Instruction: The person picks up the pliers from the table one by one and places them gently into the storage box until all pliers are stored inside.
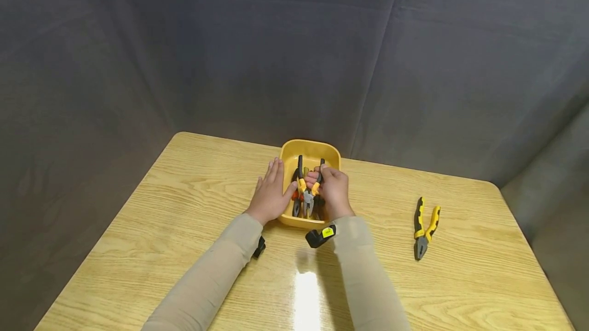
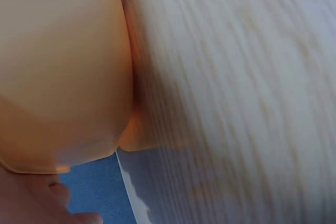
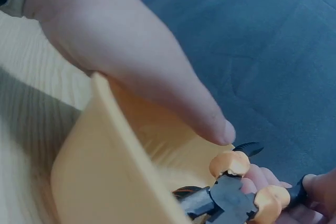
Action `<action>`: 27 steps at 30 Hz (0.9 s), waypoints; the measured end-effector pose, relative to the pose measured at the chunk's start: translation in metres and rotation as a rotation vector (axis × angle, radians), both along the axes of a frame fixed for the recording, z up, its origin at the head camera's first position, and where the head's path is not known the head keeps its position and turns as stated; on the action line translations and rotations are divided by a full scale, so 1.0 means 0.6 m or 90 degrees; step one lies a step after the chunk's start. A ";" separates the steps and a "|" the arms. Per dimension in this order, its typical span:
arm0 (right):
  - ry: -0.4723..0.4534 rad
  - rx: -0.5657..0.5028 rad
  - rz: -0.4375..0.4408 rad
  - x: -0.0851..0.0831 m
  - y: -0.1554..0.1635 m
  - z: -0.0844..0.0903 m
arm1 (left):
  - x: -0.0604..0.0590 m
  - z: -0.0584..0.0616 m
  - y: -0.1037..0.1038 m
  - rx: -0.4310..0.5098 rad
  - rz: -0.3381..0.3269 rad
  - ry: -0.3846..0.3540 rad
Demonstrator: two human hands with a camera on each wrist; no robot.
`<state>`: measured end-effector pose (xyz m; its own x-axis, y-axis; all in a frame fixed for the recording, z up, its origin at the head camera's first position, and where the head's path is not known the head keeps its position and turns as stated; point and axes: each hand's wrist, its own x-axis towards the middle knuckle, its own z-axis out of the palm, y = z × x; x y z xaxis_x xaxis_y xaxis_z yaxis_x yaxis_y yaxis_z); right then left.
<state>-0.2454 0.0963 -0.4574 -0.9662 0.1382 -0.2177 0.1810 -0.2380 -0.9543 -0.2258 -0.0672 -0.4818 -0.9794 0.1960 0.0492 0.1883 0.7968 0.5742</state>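
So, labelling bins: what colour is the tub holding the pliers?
Yellow tub; clearest in the head view.

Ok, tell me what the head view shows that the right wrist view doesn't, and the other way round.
Only the head view shows the second pair of pliers lying alone on the wooden table, apart from the tub, plus both sleeves and the whole tabletop.

Only the right wrist view shows, close up, the pliers' dark metal pivot between their orange grip collars.

Both show the yellow tub, the left hand resting against its side, and the right hand gripping the handles of the black-and-orange pliers in the tub.
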 end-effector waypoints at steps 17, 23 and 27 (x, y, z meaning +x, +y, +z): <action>0.028 0.018 -0.020 0.012 -0.018 -0.022 | -0.008 -0.008 0.001 0.003 -0.004 0.012; 0.015 0.044 -0.001 0.013 -0.021 -0.023 | -0.007 -0.009 0.001 0.007 -0.003 0.017; 0.012 0.063 0.010 0.013 -0.023 -0.027 | -0.004 -0.008 0.001 0.009 0.002 0.016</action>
<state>-0.2375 0.0826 -0.4735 -0.9720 0.1435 -0.1861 0.1664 -0.1392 -0.9762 -0.2281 -0.0665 -0.4866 -0.9784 0.1918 0.0766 0.2002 0.7895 0.5801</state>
